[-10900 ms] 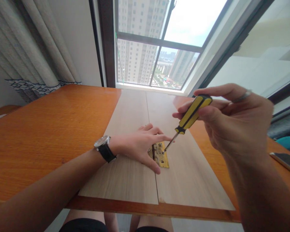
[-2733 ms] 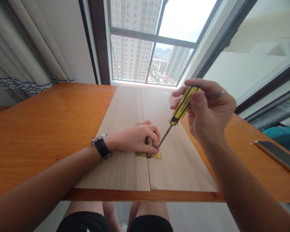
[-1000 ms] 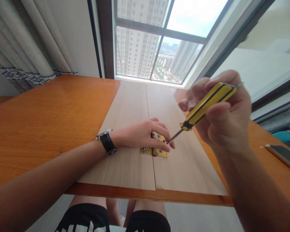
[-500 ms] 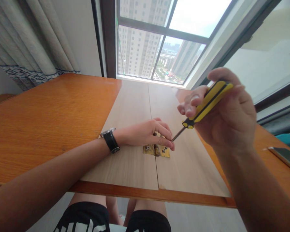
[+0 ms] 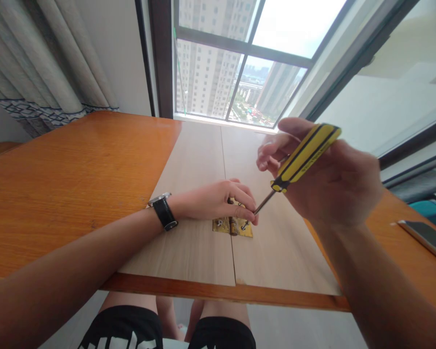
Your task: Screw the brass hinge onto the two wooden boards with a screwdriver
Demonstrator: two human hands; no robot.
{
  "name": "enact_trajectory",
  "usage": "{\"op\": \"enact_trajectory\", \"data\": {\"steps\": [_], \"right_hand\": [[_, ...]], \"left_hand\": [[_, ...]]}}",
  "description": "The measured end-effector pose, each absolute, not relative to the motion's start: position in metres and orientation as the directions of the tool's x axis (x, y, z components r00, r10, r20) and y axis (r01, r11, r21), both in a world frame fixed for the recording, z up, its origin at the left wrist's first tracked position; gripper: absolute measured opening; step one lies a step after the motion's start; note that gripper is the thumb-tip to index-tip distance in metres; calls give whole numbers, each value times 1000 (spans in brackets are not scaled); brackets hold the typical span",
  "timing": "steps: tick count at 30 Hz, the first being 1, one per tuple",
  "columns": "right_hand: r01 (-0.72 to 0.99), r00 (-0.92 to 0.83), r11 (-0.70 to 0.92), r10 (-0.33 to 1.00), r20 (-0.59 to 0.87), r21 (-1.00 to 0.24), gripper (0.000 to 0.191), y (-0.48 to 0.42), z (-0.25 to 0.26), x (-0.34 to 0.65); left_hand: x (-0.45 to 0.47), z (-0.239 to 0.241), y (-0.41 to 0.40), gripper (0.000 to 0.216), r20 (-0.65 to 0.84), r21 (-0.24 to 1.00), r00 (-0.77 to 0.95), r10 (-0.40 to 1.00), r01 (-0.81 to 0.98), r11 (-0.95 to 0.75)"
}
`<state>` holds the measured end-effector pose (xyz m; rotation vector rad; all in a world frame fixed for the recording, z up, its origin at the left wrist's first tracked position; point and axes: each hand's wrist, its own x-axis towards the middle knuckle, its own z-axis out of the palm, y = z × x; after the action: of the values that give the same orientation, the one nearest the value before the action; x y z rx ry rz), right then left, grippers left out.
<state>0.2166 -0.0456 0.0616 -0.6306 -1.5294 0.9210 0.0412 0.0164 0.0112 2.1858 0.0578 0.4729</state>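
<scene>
On an orange-brown wooden table [image 5: 76, 184], two pale boards [image 5: 189, 252] lie side by side with their edges meeting in a thin dark seam, and a hinge [image 5: 233, 227] sits opened out across it. Well beyond the hinge stands a dark-framed window [image 5: 247, 47] giving onto tall buildings; far to its left hangs a grey curtain [image 5: 39, 58] with a patterned hem. Well to the hinge's right are a dark flat slab [image 5: 427, 237] and, behind that, something teal [image 5: 430, 211].

The hinge is brass-coloured and patchy, with browned stains on its leaves and a darker, worn barrel. The left hand [image 5: 223, 199], below a black-strapped watch [image 5: 164, 212], partly covers it, thumb and fingers pinching the lower shaft of a yellow-and-black screwdriver [image 5: 305, 156]. A thin dark metal piece shows below the thumb, over the right leaf; I cannot tell whether it is shaft or screw. Up and right of the hinge, the blurred right hand [image 5: 345, 182] holds the slanting handle with fingers loosely curled.
</scene>
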Motion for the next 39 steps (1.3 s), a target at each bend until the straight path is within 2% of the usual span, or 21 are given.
{"op": "enact_trajectory", "data": {"steps": [9,15,19,22,26,29,33,35,39], "right_hand": [[-106,-184,582,786,591,-806,24,-33,51,227],[-131,-172,591,777,605,-796,35,-30,50,223],[-163,-211,528,807,552,-833,46,-37,58,222],[-123,-214,517,820,531,-847,36,-40,60,222],[-59,-153,604,781,606,-794,23,-37,55,223],[-99,-136,628,760,635,-772,32,-34,54,222],[-168,-163,508,831,532,-845,48,-39,59,221],[-137,-189,483,844,501,-865,41,-42,62,221],[-79,-195,578,790,582,-812,29,-42,60,222]], "left_hand": [[41,8,18,19,326,796,926,189,-161,-583],[40,12,18,19,292,795,943,162,-145,-590],[41,12,19,22,300,777,943,141,-156,-610],[41,12,19,22,285,778,949,132,-149,-611],[40,13,19,22,272,781,953,131,-139,-608],[40,13,19,22,275,783,953,127,-146,-605],[40,12,19,23,282,780,951,127,-150,-608],[40,11,19,22,275,784,951,141,-137,-605],[40,12,19,22,266,786,954,136,-134,-603]]}}
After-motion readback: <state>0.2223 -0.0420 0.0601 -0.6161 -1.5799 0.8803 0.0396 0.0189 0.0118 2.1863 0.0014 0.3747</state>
